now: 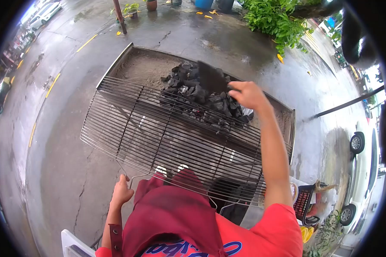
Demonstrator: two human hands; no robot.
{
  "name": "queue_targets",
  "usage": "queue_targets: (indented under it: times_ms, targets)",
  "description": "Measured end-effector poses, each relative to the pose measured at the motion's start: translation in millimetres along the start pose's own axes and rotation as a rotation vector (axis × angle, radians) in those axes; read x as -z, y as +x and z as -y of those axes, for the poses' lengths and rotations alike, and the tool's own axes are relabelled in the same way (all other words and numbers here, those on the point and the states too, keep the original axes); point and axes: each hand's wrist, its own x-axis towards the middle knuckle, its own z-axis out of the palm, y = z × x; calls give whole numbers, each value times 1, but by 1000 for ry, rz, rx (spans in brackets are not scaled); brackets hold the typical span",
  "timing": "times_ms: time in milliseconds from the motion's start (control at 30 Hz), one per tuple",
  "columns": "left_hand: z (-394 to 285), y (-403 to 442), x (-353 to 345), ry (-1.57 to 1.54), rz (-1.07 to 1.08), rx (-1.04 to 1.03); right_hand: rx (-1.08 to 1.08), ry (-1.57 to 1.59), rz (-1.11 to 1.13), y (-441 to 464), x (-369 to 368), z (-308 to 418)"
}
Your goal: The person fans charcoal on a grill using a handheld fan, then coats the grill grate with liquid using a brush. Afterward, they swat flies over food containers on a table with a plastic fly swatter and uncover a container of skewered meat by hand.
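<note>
At the far left, a white chair [70, 244] is showing beside the person. The left hand [122, 191] is grasping the wire handle at the near edge of the wire grate [163, 137], its fingers closing around the bent rod. The grate is reaching from above the person's shoes [183, 167] and maroon apron [176, 201] to the metal trough [115, 66], its far part overlapping the trough. Inside, grey ash [146, 70] is lying toward the left end, and black charcoal [182, 77] is forming a heap around the middle, partly behind the bars.

Above the heap, the right hand [248, 95] is clenching one end of a dark flat piece [211, 77]; it is blurring, so it is probably moving, and whether it is touching the coals, I cannot tell. The step in hand seems to be working this piece over the exposed coals while the left hand is steadying the grate. Any further stroke is calling for room beyond the bars and a firm left hold. Farther right, a dark basket [303, 199] is sitting near the grate's end.
</note>
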Motion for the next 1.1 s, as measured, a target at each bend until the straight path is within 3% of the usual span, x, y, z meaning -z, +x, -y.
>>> queue_targets:
  times_ms: [167, 300, 333, 433, 500, 567, 767, 833, 900, 1100]
  targets:
    - [-1, -2, 0, -5, -11, 2, -66, -73, 185, -5, 34, 32]
    - [1, 2, -1, -11, -18, -21, -124, 69, -315, -4, 32, 56]
    - [3, 1, -2, -18, -21, -28, -88, 205, -428, -6, 32, 74]
    - [-2, -1, 0, -22, -30, -35, -244, 534, -707, -19, 2, 112]
    - [-2, 0, 0, -36, -27, -34, -206, 348, -777, -28, -50, 102]
    - [-2, -1, 2, -23, -24, -35, -398, 51, 17, -49, -109, 77]
    - [1, 0, 3, 9, -7, -35, -476, 166, 117, -26, -78, 85]
    - [-3, 0, 4, -15, -6, -30, -742, 638, 238, -24, -64, 70]
    - [-1, 1, 3, -18, -2, -37, -846, 732, 285, -26, -74, 50]
    - [2, 1, 4, -38, 5, -49, -697, 522, 228, -17, -41, 55]
